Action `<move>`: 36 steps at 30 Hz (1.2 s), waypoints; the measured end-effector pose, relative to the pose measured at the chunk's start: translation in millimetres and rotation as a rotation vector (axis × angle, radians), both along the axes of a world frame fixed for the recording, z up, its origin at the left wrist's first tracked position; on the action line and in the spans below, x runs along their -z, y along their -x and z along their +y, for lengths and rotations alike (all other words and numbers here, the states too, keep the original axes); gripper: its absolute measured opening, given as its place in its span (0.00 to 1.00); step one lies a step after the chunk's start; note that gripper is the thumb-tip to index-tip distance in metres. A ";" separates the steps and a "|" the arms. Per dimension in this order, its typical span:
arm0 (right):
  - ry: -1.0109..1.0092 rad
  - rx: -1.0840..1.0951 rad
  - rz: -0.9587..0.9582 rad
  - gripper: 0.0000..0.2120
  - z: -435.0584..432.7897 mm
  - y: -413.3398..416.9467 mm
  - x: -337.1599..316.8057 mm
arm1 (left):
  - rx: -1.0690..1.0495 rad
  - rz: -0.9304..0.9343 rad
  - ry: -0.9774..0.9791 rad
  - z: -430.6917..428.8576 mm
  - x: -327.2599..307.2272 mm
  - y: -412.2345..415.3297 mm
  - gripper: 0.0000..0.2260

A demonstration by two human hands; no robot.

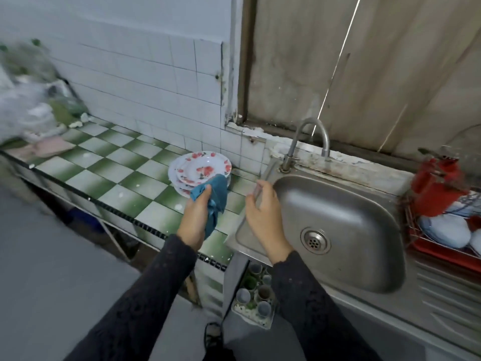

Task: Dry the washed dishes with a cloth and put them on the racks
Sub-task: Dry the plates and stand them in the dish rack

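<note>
1. On the head feed, the only view I have, my left hand grips the blue cloth. Its fingers and thumb are curled round a bunched fold, and the loose end hangs down past the wrist.
2. The stack of plates is white with a red flower print. It sits on the green-and-white checkered counter, close to the tiled back wall and just left of the sink. The upper plates lie a little askew on the lower ones.
3. The top of the cloth overlaps the near edge of the stack from where I look. I cannot tell whether it actually touches the plates.
4. My right hand is over the sink's left rim and holds nothing. Its fingers are loosely bent and slightly apart, with the thumb out to the left. The fingertips are blurred, so I cannot tell whether they rest on the rim.
5. The sink is bare steel with a round drain in its floor. A curved faucet rises from its back edge.
6. The wire rack stands on a red tray at the far right, beside the sink and well apart from the plates. It holds white bowls turned upside down and a red container.
7. At the far left of the counter I see blurred plastic bags with a pink cloth in front of them.
8. Below the counter edge, between my sleeves, a tray of small cups sits low down.
</note>
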State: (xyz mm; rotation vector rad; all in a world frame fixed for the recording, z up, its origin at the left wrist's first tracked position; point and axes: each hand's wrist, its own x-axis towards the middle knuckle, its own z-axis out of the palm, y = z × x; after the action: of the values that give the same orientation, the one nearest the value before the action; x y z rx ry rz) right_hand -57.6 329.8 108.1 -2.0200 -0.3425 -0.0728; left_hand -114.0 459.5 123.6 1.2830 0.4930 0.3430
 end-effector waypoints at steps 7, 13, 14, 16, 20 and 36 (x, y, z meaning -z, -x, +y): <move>-0.014 -0.110 0.234 0.17 104.9 -58.8 38.7 | -0.126 0.098 -0.032 97.9 33.7 -49.5 0.15; -0.112 -0.021 0.478 0.17 168.3 -114.7 72.3 | -0.101 0.165 -0.062 161.4 50.7 -101.0 0.14; -0.124 0.009 0.517 0.16 173.9 -121.7 78.8 | -0.099 0.174 -0.050 169.7 54.5 -106.6 0.14; -0.127 0.062 0.601 0.13 186.3 -138.7 95.0 | -0.098 0.198 -0.033 189.6 68.1 -121.1 0.17; -0.121 0.107 0.678 0.18 197.8 -161.0 120.0 | -0.091 0.233 -0.039 208.3 85.2 -137.7 0.18; -0.093 0.458 0.631 0.17 259.7 -207.8 184.8 | 0.142 0.247 0.078 309.7 102.3 -194.3 0.12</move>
State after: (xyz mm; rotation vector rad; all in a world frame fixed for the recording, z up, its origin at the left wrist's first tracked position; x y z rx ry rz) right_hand 150.2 589.5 -76.7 -1.8796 0.5128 0.2560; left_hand 80.3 769.2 21.3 1.2829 0.6145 0.0450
